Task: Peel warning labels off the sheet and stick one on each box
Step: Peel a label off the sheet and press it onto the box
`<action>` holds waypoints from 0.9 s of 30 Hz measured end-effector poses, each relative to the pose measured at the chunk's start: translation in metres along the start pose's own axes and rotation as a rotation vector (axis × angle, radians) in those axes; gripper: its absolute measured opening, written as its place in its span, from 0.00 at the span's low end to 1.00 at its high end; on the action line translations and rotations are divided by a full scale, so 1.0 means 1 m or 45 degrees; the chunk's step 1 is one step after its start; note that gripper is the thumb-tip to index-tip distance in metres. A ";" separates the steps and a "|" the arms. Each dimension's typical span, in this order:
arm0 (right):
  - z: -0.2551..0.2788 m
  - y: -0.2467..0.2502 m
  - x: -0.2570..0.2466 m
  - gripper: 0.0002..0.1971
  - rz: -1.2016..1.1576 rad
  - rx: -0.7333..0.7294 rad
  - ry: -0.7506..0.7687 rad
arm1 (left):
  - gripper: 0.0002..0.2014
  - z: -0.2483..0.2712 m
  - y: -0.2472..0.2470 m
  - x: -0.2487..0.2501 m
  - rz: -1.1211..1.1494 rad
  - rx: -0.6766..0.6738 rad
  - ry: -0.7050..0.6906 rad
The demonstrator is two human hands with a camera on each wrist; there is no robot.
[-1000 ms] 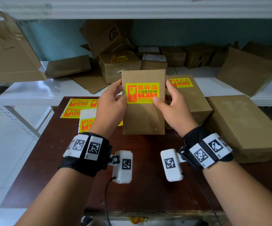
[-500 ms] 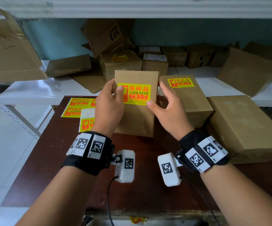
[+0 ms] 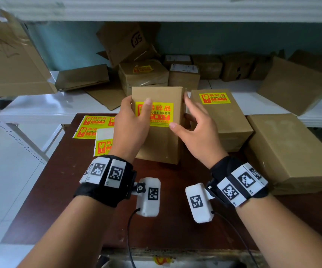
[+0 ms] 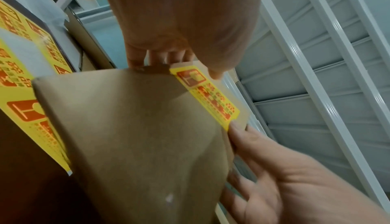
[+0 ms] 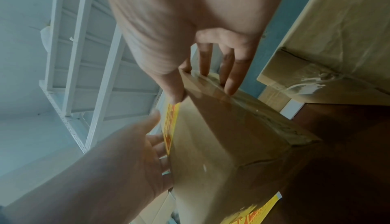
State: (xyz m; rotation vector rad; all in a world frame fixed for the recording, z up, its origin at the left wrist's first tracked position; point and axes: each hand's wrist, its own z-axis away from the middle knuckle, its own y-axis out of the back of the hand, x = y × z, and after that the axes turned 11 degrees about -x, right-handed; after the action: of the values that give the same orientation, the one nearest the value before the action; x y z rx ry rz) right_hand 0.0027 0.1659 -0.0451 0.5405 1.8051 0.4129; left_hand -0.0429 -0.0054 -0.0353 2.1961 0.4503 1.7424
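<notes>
A cardboard box (image 3: 157, 140) is held upright on the dark tabletop (image 3: 59, 190), its left edge gripped by the left hand (image 3: 131, 122) with the thumb pressed on the yellow warning label (image 3: 161, 115) stuck to its front. The right hand (image 3: 197, 130) is clamped on the right edge, thumb at the label's corner. The label sheet (image 3: 90, 125) is seen lying to the left, behind the box

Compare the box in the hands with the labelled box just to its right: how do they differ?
The held box stands upright, tilted on the table; the right box lies flat. The left hand and right hand grip the held box, thumbs on its label; nothing touches the right box. Both are brown cardboard with the same yellow label.
</notes>
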 end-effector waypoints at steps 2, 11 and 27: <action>0.001 -0.003 -0.001 0.41 -0.013 -0.011 0.015 | 0.32 0.004 -0.003 0.003 0.008 -0.026 0.004; 0.001 0.002 0.000 0.41 0.058 0.003 -0.010 | 0.13 -0.005 0.012 -0.002 0.124 0.038 -0.006; 0.001 0.005 0.003 0.39 -0.001 -0.013 -0.045 | 0.14 0.001 0.008 0.003 0.101 0.016 -0.068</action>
State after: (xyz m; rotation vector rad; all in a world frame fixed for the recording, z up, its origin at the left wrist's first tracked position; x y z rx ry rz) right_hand 0.0033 0.1715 -0.0450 0.5370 1.7688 0.4094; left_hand -0.0405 -0.0112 -0.0302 2.2926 0.3676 1.7202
